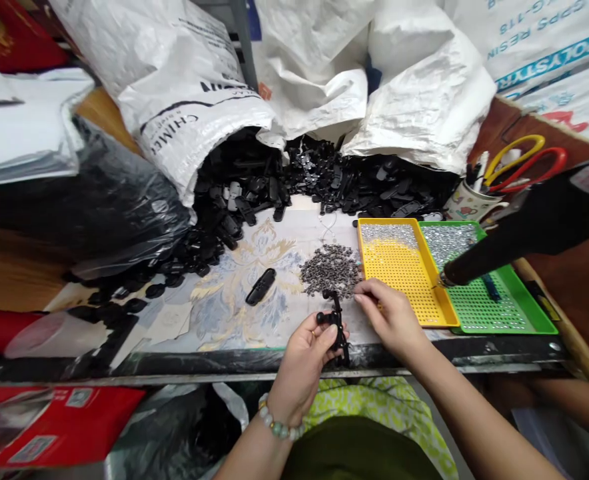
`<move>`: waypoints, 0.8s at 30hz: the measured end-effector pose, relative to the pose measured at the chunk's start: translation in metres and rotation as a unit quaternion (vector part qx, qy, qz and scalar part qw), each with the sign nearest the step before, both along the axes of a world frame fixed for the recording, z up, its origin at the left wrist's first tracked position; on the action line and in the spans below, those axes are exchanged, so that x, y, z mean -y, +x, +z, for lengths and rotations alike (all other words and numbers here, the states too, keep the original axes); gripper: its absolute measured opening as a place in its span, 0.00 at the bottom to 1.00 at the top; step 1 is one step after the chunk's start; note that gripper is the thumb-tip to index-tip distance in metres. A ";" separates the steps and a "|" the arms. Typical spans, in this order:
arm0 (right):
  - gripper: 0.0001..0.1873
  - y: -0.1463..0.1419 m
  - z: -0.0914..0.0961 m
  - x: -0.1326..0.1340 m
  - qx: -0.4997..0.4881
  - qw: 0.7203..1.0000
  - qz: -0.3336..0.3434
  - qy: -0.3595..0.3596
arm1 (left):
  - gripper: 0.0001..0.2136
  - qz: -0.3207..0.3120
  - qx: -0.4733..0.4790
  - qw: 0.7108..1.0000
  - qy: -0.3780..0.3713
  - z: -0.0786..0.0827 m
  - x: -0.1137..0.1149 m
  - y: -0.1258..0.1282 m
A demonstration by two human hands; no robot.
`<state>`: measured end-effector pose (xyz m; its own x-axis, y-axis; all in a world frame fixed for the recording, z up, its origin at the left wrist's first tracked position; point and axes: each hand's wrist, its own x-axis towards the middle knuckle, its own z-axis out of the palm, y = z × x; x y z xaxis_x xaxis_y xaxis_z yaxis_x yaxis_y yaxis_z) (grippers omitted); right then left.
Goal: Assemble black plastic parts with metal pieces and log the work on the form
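My left hand [308, 350] grips a slim black plastic part [340, 327] with rounded knobs, held over the front edge of the table. Just right of it, my right hand [392, 313] has thumb and index finger pinched together beside a heap of small dark metal pieces [330, 267]. Whatever sits between those fingertips is too small to make out. A single oblong black plastic piece [260, 287] lies on the patterned table to the left of the heap.
Yellow tray [452, 310] and green tray [544, 323] hold small silvery pieces in their holes. A black electric screwdriver [514, 227] slants above them. White sacks [214, 100] spill black plastic parts [244, 180] at the back. A cup [467, 200] with scissors stands right.
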<state>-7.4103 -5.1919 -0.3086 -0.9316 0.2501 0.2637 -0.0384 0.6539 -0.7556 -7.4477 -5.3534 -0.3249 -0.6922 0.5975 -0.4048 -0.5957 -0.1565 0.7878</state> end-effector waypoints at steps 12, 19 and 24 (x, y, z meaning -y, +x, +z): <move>0.03 0.070 -0.002 -0.036 0.058 0.933 -0.064 -0.348 | 0.08 -0.110 0.015 0.993 -0.031 0.010 -0.059 0.032; 0.04 0.087 -0.001 -0.049 0.065 0.969 -0.068 -0.229 | 0.08 -0.126 -0.037 0.988 -0.087 0.009 -0.068 0.042; 0.07 0.091 -0.002 -0.037 0.007 0.984 -0.115 -0.136 | 0.06 -0.104 -0.036 0.992 -0.066 0.013 -0.072 0.048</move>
